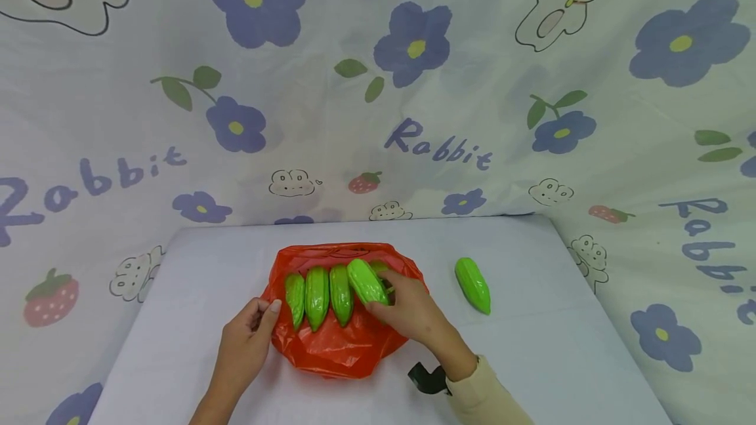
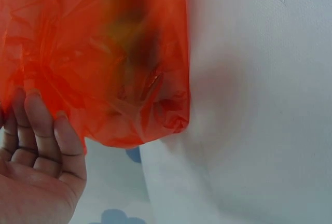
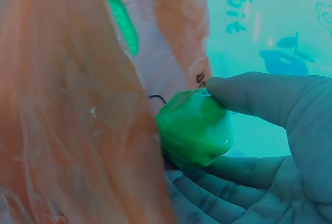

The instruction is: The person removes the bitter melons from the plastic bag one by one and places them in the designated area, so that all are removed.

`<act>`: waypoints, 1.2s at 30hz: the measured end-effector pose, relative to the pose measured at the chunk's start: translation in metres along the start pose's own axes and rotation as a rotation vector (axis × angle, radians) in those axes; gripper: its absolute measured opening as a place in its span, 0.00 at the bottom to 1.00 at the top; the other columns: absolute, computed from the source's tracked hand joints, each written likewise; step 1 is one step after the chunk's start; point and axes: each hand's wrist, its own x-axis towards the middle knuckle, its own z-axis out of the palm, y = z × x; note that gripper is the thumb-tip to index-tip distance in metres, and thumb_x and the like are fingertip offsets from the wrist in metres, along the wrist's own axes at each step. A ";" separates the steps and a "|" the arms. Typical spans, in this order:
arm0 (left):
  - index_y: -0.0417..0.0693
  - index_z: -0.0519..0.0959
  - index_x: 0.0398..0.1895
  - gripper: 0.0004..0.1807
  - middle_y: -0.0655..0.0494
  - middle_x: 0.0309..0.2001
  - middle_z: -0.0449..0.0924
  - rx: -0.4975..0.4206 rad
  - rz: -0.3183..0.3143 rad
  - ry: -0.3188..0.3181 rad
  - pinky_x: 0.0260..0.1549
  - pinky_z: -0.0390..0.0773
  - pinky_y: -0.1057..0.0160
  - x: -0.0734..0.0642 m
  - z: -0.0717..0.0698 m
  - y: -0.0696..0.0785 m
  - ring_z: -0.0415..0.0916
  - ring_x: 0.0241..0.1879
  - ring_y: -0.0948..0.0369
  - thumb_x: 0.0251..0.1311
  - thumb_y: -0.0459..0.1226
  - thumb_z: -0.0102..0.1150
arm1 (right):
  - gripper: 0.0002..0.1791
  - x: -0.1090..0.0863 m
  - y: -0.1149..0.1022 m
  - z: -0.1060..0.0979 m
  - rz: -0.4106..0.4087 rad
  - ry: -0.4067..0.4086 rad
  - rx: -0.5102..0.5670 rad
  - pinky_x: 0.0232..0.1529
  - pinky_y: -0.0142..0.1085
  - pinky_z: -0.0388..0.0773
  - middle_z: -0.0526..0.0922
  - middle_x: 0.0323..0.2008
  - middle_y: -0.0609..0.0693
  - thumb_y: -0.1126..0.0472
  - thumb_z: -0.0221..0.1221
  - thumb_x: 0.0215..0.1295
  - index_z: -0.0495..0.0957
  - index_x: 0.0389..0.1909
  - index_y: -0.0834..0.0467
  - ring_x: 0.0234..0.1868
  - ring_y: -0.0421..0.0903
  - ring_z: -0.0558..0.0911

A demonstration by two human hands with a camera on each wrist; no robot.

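White tabletop (image 1: 531, 359) bears a red bag (image 1: 333, 354) — its rightmost green vegetable (image 1: 379, 267) partly hidden

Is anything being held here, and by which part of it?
Yes: the right grip holds a green vegetable by its near end; the left grip pinches the red bag by its left rim.

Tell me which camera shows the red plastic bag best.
The head view, since it shows nearly the whole red plastic bag and its open mouth. The left wrist view shows one outer portion near the left hand; the right wrist view shows part of its wall and opening, tinted.
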 end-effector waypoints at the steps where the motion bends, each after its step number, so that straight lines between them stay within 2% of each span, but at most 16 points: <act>1: 0.45 0.76 0.39 0.20 0.52 0.27 0.73 -0.001 0.000 0.000 0.26 0.74 0.67 0.000 0.000 0.000 0.71 0.29 0.58 0.78 0.53 0.54 | 0.34 -0.001 -0.001 -0.002 -0.003 -0.002 0.010 0.42 0.39 0.86 0.83 0.51 0.46 0.53 0.70 0.67 0.73 0.72 0.54 0.47 0.46 0.82; 8: 0.45 0.77 0.39 0.21 0.52 0.27 0.73 -0.008 0.003 0.002 0.25 0.74 0.67 -0.001 -0.003 0.000 0.71 0.28 0.59 0.78 0.54 0.54 | 0.35 -0.011 -0.006 -0.013 -0.003 0.005 0.018 0.43 0.40 0.86 0.83 0.52 0.50 0.53 0.71 0.67 0.72 0.72 0.58 0.47 0.47 0.82; 15: 0.45 0.77 0.40 0.21 0.52 0.27 0.73 0.004 0.001 0.000 0.25 0.73 0.67 -0.001 -0.003 0.000 0.70 0.29 0.59 0.78 0.54 0.53 | 0.34 -0.022 -0.003 -0.019 -0.040 0.026 0.012 0.50 0.48 0.85 0.81 0.56 0.51 0.56 0.72 0.66 0.72 0.70 0.60 0.50 0.48 0.80; 29: 0.45 0.77 0.40 0.21 0.52 0.28 0.74 0.024 0.000 0.013 0.25 0.73 0.66 -0.002 -0.008 0.000 0.71 0.29 0.59 0.78 0.54 0.53 | 0.31 -0.038 0.005 -0.028 -0.068 0.046 -0.001 0.51 0.45 0.84 0.83 0.55 0.48 0.55 0.72 0.67 0.75 0.67 0.58 0.51 0.46 0.81; 36: 0.45 0.77 0.39 0.20 0.52 0.29 0.75 0.004 0.007 0.009 0.26 0.74 0.67 -0.002 -0.009 0.000 0.71 0.30 0.59 0.78 0.53 0.54 | 0.31 -0.057 0.019 -0.039 -0.056 0.083 -0.002 0.52 0.43 0.84 0.82 0.54 0.47 0.58 0.73 0.65 0.75 0.67 0.57 0.51 0.44 0.82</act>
